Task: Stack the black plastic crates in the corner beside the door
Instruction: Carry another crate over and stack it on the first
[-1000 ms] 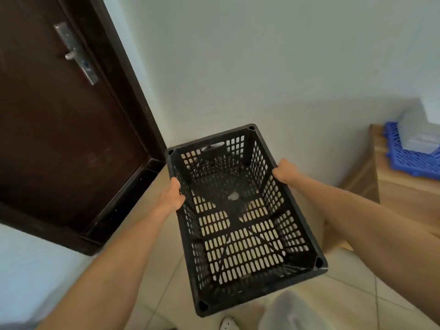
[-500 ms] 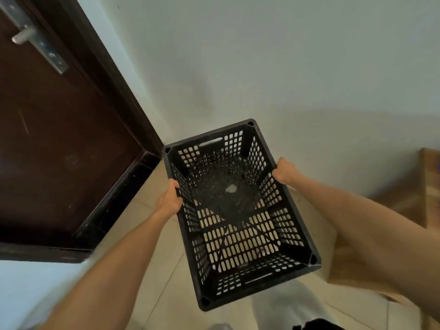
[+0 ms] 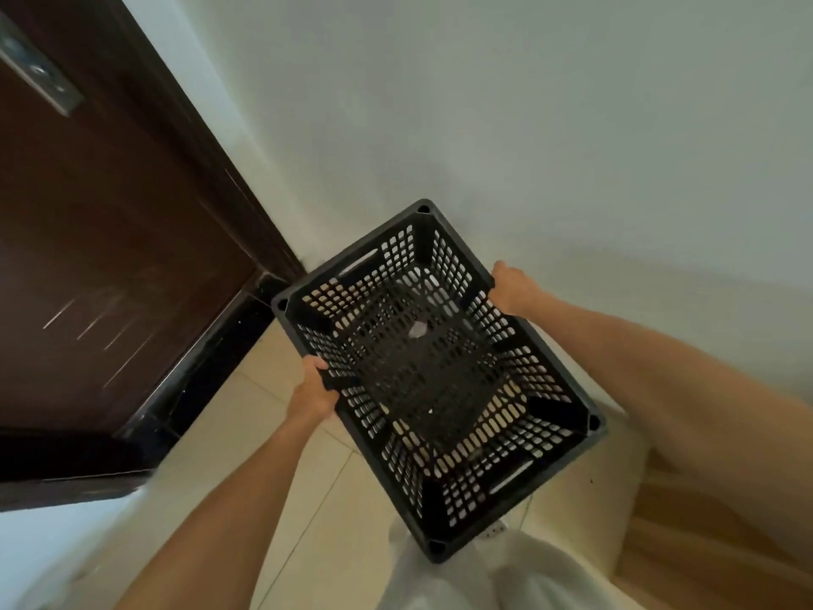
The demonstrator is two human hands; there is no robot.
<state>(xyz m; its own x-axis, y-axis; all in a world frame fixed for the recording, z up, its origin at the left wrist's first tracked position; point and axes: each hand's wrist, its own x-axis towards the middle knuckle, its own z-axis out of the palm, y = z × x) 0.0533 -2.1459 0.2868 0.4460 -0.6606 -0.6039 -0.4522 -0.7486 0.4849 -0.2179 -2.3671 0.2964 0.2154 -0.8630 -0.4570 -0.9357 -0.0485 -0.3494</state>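
A black plastic crate hangs in the air between the person's two hands, open side up, turned at a slant so one corner points toward the angle where the door meets the wall. It is a rectangular box of hard plastic, its walls and floor pierced all over with rows of small rounded slots, so the pale floor shows through. A solid flat rim runs round the top, with a round socket hole at each corner and a long handle slot cut into each short end. A pale fleck lies on its perforated bottom.

The left hand is curled over the rim of one long side, fingers folded over the edge and clamped tight. The right hand grips the rim of the opposite long side the same way, closed round it. Both bare forearms reach out straight toward the crate.

To the left stands a dark brown wooden door, smooth with a few streaky glints, a metal plate near its top edge, and a dark glossy threshold below. The wall behind the crate is plain and matt, off-white. The floor is of large cream tiles with thin joints. A wooden surface shows at lower right, and white cloth at the bottom edge.
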